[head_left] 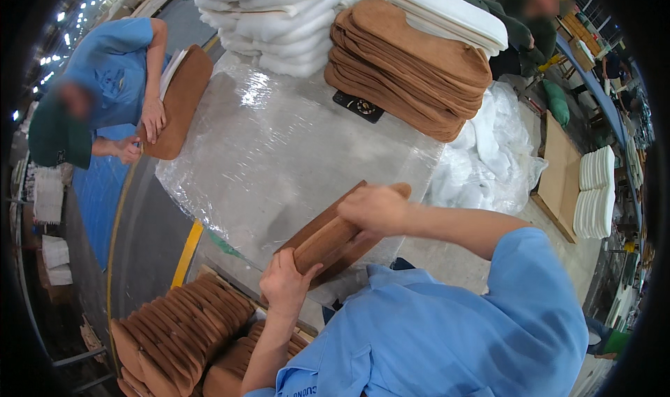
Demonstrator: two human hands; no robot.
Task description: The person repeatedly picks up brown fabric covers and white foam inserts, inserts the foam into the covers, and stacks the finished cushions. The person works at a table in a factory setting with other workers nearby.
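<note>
A long brown fabric cushion (pixel 326 243) is tilted on its edge at the near side of the plastic-covered table (pixel 279 146). My left hand (pixel 285 285) grips its near left end, thumb on the side facing me. My right hand (pixel 377 208) is closed over its far right end, with those fingers partly hidden behind the hand. More brown fabric shows along both sides of the cushion; I cannot tell if it is a separate piece.
Brown covers (pixel 412 69) are stacked at the table's far side, by a black device (pixel 357 107) and piled white padding (pixel 272 20). At the left a co-worker (pixel 112 76) handles a brown cover (pixel 183 104) over white padding. Brown cushions (pixel 174 334) fill a box at lower left.
</note>
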